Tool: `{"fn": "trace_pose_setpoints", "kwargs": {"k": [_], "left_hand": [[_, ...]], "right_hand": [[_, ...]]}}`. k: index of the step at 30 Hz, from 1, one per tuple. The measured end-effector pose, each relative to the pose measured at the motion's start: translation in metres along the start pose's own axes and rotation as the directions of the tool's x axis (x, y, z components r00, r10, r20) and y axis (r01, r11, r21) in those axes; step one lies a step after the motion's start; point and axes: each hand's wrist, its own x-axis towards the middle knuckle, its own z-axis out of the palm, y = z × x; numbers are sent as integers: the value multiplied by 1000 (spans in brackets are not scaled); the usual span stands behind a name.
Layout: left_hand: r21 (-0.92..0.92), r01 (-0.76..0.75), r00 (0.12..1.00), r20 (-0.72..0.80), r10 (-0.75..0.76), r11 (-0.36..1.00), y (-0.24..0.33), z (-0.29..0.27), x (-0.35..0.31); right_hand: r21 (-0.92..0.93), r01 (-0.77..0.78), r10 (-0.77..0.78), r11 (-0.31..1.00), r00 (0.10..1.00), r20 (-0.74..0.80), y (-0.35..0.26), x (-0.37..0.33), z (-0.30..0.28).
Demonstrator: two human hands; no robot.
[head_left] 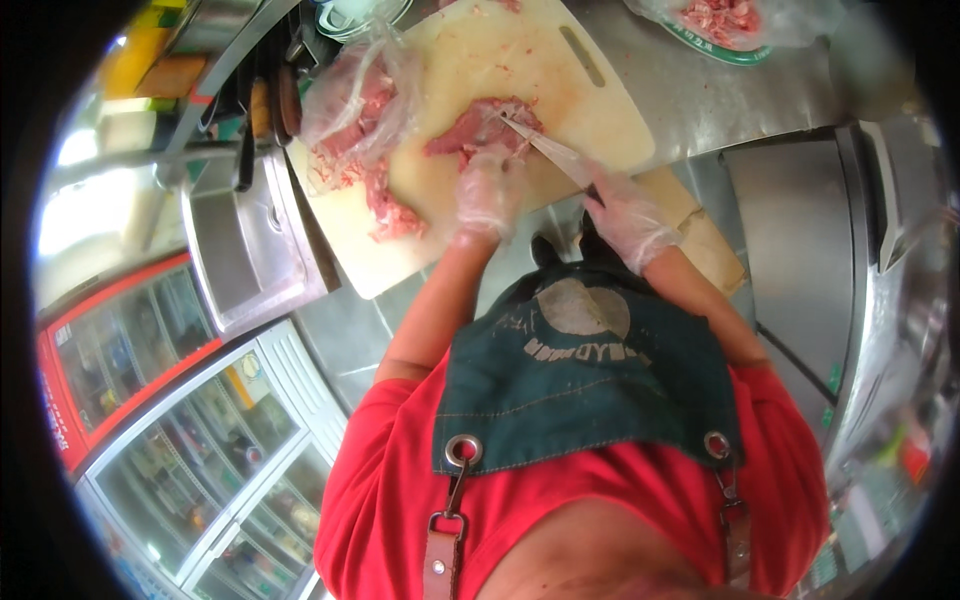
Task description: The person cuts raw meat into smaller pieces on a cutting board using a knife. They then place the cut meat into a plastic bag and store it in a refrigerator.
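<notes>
Raw red meat (pixel 472 128) lies near the middle of the cream cutting board (pixel 500 60). My left hand (pixel 490 195), in a clear plastic glove, is closed on the near side of this piece; its fingertips are partly hidden. In my right hand (pixel 630 218), gloved the same way, is a knife (pixel 552 153), its blade slanting up and left so that the tip rests on the meat. Left of my left hand, a clear plastic bag (pixel 385 65) covers more meat, and a ragged meat strip (pixel 390 215) trails out toward the board's near left edge.
A green-rimmed plate (pixel 740 52) of cut meat stands on the steel counter (pixel 700 110) at far right. Several knife handles (pixel 262 108) hang by the board's left side, above a steel sink (pixel 235 250). Glass-door fridges (pixel 190 470) line the lower left.
</notes>
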Motion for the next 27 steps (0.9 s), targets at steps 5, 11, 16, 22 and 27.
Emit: {"fn": "trace_pose_setpoints", "kwargs": {"k": [5,11,16,22,27], "left_hand": [[10,63,996,67,-64,998,8,-9,0],[39,27,1000,11,-28,999,8,-6,-1],[-40,160,983,96,-155,986,9,-9,2],[-135,103,994,52,-97,985,11,-21,-6],[189,-36,999,-15,40,981,40,-32,-2]], "right_hand": [[-28,-23,22,999,999,-37,10,-12,0],[30,-28,27,999,1000,11,-3,24,-6],[50,-20,22,999,999,-39,30,-8,2],[-9,40,-41,999,998,-39,13,-8,-19],[-114,7,-3,993,1000,30,6,-9,-33]]}}
